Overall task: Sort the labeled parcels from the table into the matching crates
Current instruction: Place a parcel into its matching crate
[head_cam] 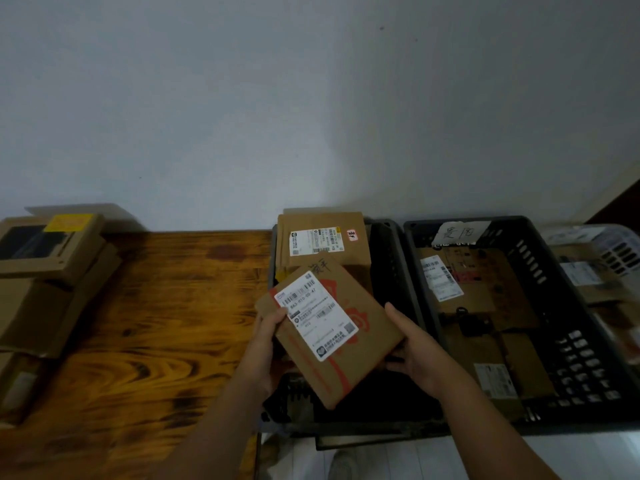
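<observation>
Head view: we hold one labeled parcel (363, 337) over the dark crate (363, 422).
Our left hand (272, 341) and right hand (415, 355) grip its opposite edges (thumbs on top), label facing up.

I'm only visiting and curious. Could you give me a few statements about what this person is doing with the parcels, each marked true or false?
1. The left hand and the right hand hold one parcel between them. True.
2. That parcel lies flat on the wooden table. False: it is held tilted above the dark crate beside the table.
3. The held parcel carries a white printed label. True.
4. The dark crate under it holds nothing. False: another labeled parcel sits at its far end.
5. No boxes are on the table. False: cardboard boxes are stacked at its left end.
</observation>
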Demonstrator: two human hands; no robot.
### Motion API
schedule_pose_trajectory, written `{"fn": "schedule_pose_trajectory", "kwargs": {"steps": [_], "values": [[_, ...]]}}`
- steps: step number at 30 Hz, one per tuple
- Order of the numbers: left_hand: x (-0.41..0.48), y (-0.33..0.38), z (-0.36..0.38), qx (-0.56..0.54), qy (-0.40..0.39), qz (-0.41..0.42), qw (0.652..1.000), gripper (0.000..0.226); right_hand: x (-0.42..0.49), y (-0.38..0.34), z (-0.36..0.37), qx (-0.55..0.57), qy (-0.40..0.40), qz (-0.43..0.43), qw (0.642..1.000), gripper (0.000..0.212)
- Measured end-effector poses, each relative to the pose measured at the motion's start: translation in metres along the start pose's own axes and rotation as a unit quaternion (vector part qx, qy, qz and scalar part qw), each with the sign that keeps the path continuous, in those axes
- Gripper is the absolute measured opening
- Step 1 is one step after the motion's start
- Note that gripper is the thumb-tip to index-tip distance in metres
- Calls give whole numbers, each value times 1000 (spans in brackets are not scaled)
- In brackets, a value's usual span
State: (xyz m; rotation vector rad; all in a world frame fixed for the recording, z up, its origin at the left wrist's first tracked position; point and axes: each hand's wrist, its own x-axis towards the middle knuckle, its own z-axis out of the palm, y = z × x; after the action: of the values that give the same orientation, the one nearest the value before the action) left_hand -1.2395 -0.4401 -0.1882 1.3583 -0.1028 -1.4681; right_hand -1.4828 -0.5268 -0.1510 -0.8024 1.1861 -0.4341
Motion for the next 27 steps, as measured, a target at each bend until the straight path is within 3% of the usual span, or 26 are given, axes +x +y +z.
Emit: {"fn": "schedule_pose_trajectory", "kwargs": {"steps": [3, 7, 9, 12, 15, 20, 24, 27], "values": [[4, 3, 7, 7, -11, 1, 1000, 89, 0, -5, -11, 15, -9, -15, 1000, 63], [6, -3, 9, -11, -40, -13, 999, 88, 2, -4, -23, 32, -5, -25, 999, 101], [6, -7, 7, -15, -49, -21, 998, 81, -1, -5, -24, 31, 10, -40, 999, 91], [6, -10, 4, -4, -31, -20, 999, 93, -5, -10, -23, 16, 30, -73, 997, 66], [6, -6, 0, 23, -16, 3, 1000, 92, -4, -14, -22, 7, 35, -79, 996, 59], [3, 0, 0, 60, -3, 19, 998, 52, 10, -11, -24, -32, 19, -40, 999, 72], [-3, -2, 7, 66, 4, 15, 998, 41, 34, -1, -11, -4, 94, -29, 995, 111], [-7, -11, 8, 66, 25, 18, 997, 40, 48, 8, 5, 22, 137, -43, 989, 103]]}}
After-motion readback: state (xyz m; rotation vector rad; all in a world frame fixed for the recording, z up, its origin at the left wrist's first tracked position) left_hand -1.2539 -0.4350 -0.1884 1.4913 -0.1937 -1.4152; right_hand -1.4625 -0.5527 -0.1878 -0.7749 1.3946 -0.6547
